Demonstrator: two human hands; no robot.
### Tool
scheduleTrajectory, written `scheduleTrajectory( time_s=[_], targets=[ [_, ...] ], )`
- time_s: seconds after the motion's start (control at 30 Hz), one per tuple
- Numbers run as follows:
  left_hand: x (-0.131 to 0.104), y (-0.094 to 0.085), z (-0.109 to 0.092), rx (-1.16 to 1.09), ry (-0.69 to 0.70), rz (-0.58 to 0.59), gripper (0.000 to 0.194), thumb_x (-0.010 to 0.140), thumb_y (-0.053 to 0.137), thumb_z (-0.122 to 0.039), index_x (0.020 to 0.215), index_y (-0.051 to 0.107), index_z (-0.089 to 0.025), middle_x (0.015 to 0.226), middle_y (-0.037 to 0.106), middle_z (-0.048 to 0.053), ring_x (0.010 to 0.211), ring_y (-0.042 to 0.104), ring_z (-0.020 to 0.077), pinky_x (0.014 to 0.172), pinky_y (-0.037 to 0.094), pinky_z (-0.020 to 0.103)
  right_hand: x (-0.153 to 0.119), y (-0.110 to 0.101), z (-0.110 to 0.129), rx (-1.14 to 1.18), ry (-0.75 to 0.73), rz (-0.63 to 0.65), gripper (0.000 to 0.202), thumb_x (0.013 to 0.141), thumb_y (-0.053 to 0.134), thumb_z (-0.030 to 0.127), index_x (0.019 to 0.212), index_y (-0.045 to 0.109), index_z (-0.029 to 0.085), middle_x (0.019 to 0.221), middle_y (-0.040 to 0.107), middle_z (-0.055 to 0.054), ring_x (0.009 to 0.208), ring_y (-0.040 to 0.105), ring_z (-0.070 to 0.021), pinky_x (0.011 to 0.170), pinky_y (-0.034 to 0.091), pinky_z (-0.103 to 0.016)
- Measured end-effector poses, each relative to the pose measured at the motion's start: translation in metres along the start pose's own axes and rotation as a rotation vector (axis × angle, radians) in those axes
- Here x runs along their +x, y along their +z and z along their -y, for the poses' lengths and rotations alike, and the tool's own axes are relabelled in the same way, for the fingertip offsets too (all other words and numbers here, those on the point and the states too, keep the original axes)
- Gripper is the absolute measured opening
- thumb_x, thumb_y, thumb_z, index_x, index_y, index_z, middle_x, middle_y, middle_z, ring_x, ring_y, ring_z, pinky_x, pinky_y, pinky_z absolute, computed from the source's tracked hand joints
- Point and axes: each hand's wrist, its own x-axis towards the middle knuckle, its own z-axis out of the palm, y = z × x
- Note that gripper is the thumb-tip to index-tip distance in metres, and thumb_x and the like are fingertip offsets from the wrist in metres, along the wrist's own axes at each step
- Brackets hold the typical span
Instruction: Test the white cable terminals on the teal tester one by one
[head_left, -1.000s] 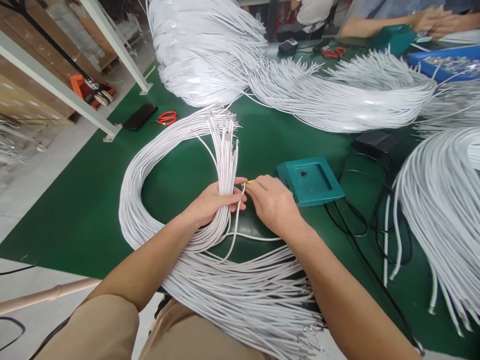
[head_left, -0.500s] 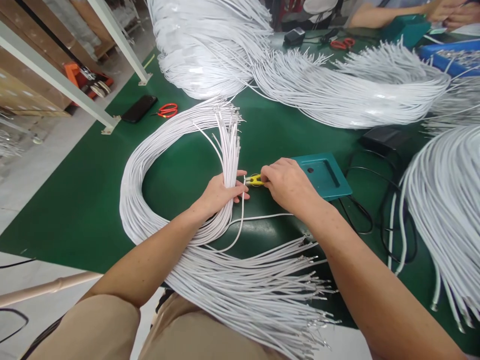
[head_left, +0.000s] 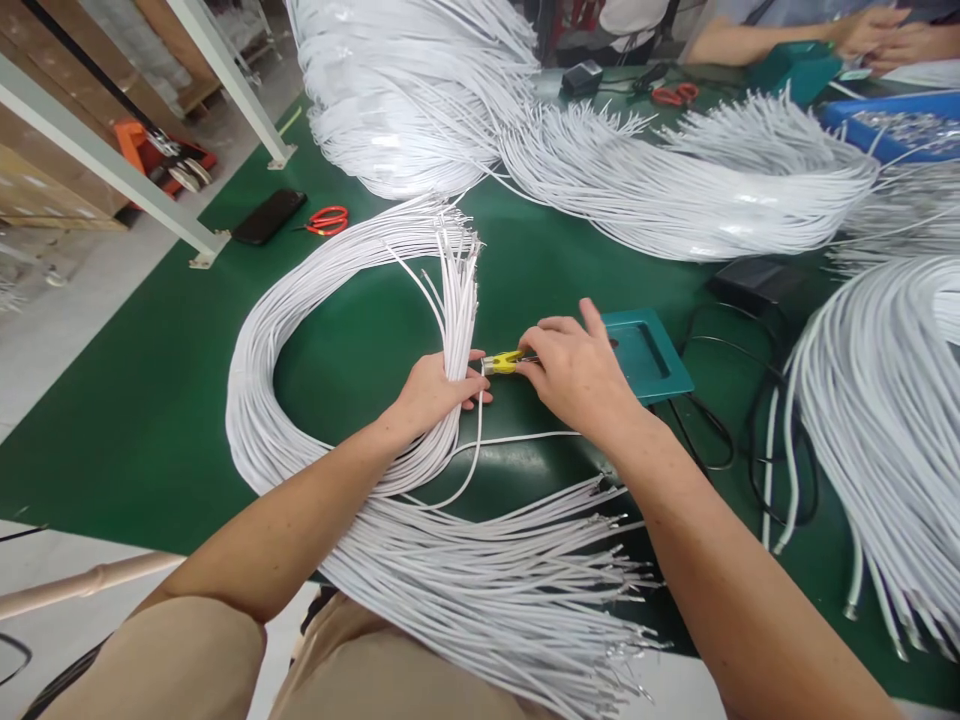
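Note:
My left hand (head_left: 435,393) is closed round the upright end of a looped bundle of white cables (head_left: 259,350), with metal tips at the top. One loose white cable (head_left: 475,450) rises beside its fingertips. Small yellow snips (head_left: 504,362) with metal jaws are pinched in my right hand (head_left: 574,370), whose index finger points up. The jaws meet the top end of that single cable by my left fingers; whether they have closed on it cannot be made out. Behind the right hand lies a teal tray-like device (head_left: 679,375).
More white cables (head_left: 495,560) fan out along the front edge. Large cable coils (head_left: 420,100) stand at the back and right. Red-handled scissors (head_left: 328,220), a black phone (head_left: 268,216), a black adapter (head_left: 754,283) and a blue bin (head_left: 847,125) surround the workspace. Across the table, a person's hands (head_left: 877,40) work.
My right hand has opened its upper fingers somewhat, the index now raised, and the snips have come closer to my left fingertips. The view has shifted slightly; the left hand keeps its hold.

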Motion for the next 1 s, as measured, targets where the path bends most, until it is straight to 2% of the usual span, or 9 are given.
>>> scheduleTrajectory(
  time_s=[0.07, 0.17, 0.33, 0.43, 0.53, 0.63, 0.73, 0.9, 1.0],
  targets=[
    [0.001, -0.001, 0.003, -0.009, 0.003, 0.012, 0.021, 0.069, 0.072, -0.023, 0.083, 0.068, -0.008, 0.098, 0.071, 0.014, 0.071, 0.070, 0.0171, 0.059, 0.053, 0.024, -0.007, 0.003, -0.004, -0.062, 0.102, -0.114, 0.025, 0.090, 0.046, 0.021, 0.107, 0.062, 0.012, 0.115, 0.065, -0.015, 0.121, 0.048, -0.0301, 0.111, 0.013, -0.060],
    [0.002, -0.005, 0.006, -0.023, -0.009, 0.021, 0.022, 0.068, 0.073, -0.026, 0.080, 0.069, -0.008, 0.101, 0.071, 0.015, 0.072, 0.070, 0.0184, 0.061, 0.054, 0.026, -0.014, 0.010, -0.011, -0.132, 0.223, -0.163, 0.036, 0.093, 0.042, 0.025, 0.124, 0.054, 0.010, 0.137, 0.050, -0.021, 0.133, 0.037, -0.0346, 0.108, 0.015, -0.065],
    [0.000, -0.014, 0.007, -0.099, 0.008, 0.003, 0.033, 0.066, 0.076, -0.029, 0.093, 0.069, -0.010, 0.099, 0.070, 0.013, 0.075, 0.070, 0.0196, 0.063, 0.051, 0.027, -0.014, 0.007, -0.009, -0.054, 0.211, -0.195, 0.035, 0.093, 0.045, 0.024, 0.123, 0.055, 0.010, 0.137, 0.051, -0.021, 0.131, 0.039, -0.0345, 0.108, 0.018, -0.062],
    [-0.001, -0.018, 0.007, -0.164, 0.071, 0.020, 0.038, 0.066, 0.077, -0.031, 0.098, 0.068, -0.012, 0.099, 0.069, 0.009, 0.073, 0.067, 0.0168, 0.061, 0.048, 0.025, -0.014, -0.005, 0.013, 0.160, 0.036, -0.250, 0.028, 0.092, 0.048, 0.024, 0.114, 0.061, 0.013, 0.122, 0.062, -0.015, 0.114, 0.053, -0.0272, 0.103, 0.031, -0.049],
    [-0.003, -0.019, 0.006, -0.237, 0.073, 0.074, 0.040, 0.064, 0.079, -0.028, 0.100, 0.067, -0.014, 0.083, 0.067, 0.003, 0.071, 0.062, 0.0133, 0.067, 0.047, 0.025, -0.017, -0.010, 0.044, 0.355, -0.302, -0.095, 0.023, 0.093, 0.046, 0.024, 0.093, 0.067, 0.016, 0.094, 0.070, -0.008, 0.091, 0.056, -0.0209, 0.085, 0.040, -0.037],
    [-0.004, -0.020, 0.004, -0.284, 0.049, 0.100, 0.038, 0.063, 0.080, -0.027, 0.097, 0.066, -0.016, 0.080, 0.064, 0.000, 0.074, 0.059, 0.0120, 0.074, 0.046, 0.025, -0.022, -0.005, 0.067, 0.237, -0.431, 0.014, 0.024, 0.090, 0.043, 0.013, 0.079, 0.065, 0.013, 0.082, 0.068, -0.012, 0.092, 0.054, -0.0246, 0.078, 0.038, -0.039],
    [-0.004, -0.022, 0.003, -0.275, 0.074, 0.075, 0.038, 0.064, 0.080, -0.027, 0.098, 0.068, -0.017, 0.083, 0.062, 0.000, 0.077, 0.057, 0.0107, 0.076, 0.044, 0.023, -0.028, -0.002, 0.076, 0.206, -0.331, 0.215, 0.019, 0.083, 0.046, 0.007, 0.081, 0.065, 0.011, 0.075, 0.067, -0.013, 0.088, 0.056, -0.0262, 0.073, 0.039, -0.038],
    [-0.006, -0.021, 0.003, -0.296, 0.019, 0.100, 0.045, 0.065, 0.080, -0.030, 0.106, 0.066, -0.016, 0.077, 0.061, 0.000, 0.071, 0.057, 0.0109, 0.067, 0.045, 0.023, -0.029, -0.021, 0.071, 0.483, -0.142, 0.802, 0.017, 0.078, 0.051, 0.007, 0.080, 0.066, 0.014, 0.074, 0.069, -0.009, 0.067, 0.062, -0.0174, 0.057, 0.039, -0.026],
    [-0.008, -0.018, 0.002, -0.352, -0.022, 0.109, 0.050, 0.065, 0.081, -0.031, 0.110, 0.064, -0.016, 0.075, 0.064, 0.001, 0.069, 0.059, 0.0127, 0.064, 0.046, 0.024, -0.025, -0.025, 0.059, 0.765, -0.014, 0.771, 0.023, 0.087, 0.046, 0.021, 0.071, 0.062, 0.017, 0.069, 0.067, -0.001, 0.049, 0.056, -0.0086, 0.047, 0.037, -0.020]
  ],
)
